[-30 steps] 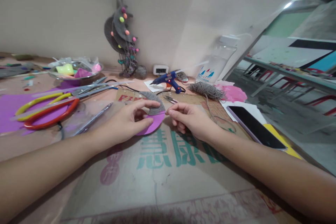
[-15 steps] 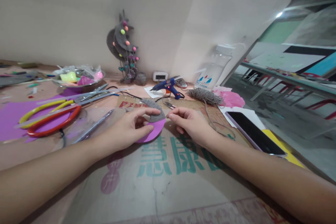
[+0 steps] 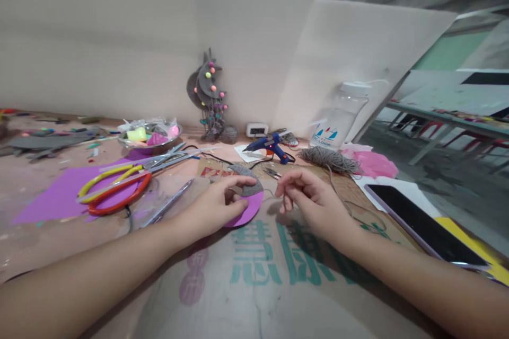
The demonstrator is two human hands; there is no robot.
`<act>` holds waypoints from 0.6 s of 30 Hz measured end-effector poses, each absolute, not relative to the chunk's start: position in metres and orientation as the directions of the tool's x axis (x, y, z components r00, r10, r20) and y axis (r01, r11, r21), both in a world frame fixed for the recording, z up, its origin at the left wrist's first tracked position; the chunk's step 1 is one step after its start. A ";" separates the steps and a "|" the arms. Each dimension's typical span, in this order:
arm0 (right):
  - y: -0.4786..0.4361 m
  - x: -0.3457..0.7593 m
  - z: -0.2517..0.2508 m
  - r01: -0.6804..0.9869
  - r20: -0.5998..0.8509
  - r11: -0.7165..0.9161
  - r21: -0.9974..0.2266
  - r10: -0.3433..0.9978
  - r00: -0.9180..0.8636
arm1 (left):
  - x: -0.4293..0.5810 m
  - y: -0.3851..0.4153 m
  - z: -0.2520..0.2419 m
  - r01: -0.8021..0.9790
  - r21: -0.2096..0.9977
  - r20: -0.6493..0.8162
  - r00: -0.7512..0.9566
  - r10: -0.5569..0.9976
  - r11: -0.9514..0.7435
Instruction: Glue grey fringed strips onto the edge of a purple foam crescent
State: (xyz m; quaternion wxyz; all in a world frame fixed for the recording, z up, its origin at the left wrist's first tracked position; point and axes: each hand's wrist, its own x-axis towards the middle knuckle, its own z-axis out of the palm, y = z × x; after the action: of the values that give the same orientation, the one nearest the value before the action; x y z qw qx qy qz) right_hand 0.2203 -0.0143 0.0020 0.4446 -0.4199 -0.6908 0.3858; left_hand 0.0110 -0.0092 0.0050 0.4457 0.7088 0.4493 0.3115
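Observation:
My left hand grips a purple crescent-shaped piece between thumb and fingers. Grey yarn wrapping covers the far part of the crescent; the near part is bare purple. A thin strand of grey yarn leads from the crescent's right edge toward my right hand. The right hand's fingers are curled together around the strand, a short way right of the crescent; the exact pinch is partly hidden. Small snips lie just beyond the right fingertips. Cardboard with green printed characters lies underneath.
A blue glue gun and grey yarn skein lie behind the hands, near a clear bottle. Red-and-yellow-handled scissors and a pen sit left. A phone lies right. A decorated grey moon ornament stands at the wall.
My right hand has drawn away from the crescent's edge to the right, its fingers looser. The left hand keeps hold of the crescent. The whole view has shifted.

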 end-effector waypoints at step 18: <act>-0.019 0.218 0.004 0.253 0.162 0.229 -0.940 0.952 -0.259 | 0.009 -0.004 -0.008 0.304 0.921 0.088 0.447 0.890 -0.244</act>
State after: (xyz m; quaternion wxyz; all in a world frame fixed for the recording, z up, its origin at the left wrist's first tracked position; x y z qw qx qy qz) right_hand 0.2178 -0.0189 0.0041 0.4093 -0.4507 -0.6685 0.4272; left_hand 0.0088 -0.0044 -0.0076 0.4539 0.7195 0.4149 0.3227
